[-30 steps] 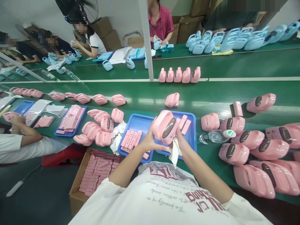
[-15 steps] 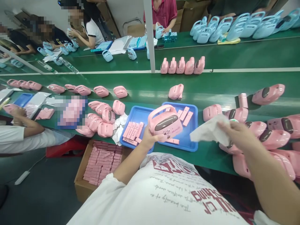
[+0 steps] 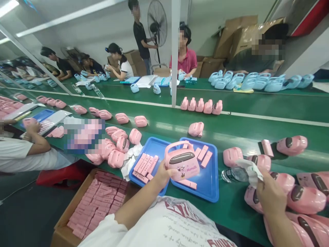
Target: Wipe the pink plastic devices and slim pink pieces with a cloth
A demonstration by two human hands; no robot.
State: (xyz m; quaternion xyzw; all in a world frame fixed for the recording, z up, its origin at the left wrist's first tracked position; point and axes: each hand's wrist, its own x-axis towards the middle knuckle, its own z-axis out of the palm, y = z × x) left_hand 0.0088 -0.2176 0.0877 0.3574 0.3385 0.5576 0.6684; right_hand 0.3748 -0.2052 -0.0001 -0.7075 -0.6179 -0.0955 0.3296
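My left hand (image 3: 162, 175) is closed around the lower left corner of a pink plastic housing (image 3: 186, 164) with a carry handle, a dark oval window and a printed front. It is held tilted above two blue trays. Out to the right, my right hand (image 3: 271, 192) grips a crumpled white cloth (image 3: 250, 168). Just left of that hand is a clear plastic bottle (image 3: 235, 174) on its side, partly covered by the cloth. Whether my fingers also touch the bottle, I cannot tell. Several pink housings (image 3: 305, 198) crowd around my right forearm.
Small pink bar-shaped parts lie in the left blue tray (image 3: 157, 142) and right blue tray (image 3: 214, 171). A cardboard box (image 3: 60, 224) of similar parts stands below the table edge. More pink housings (image 3: 115, 159) sit left, beside crumpled white paper (image 3: 128, 164). A co-worker's arm (image 3: 38, 140) is further left.
The view has tilted up, showing more of the room. My right hand has turned the cloth upright, and the clear bottle now shows beside it. My left hand still holds the pink housing.
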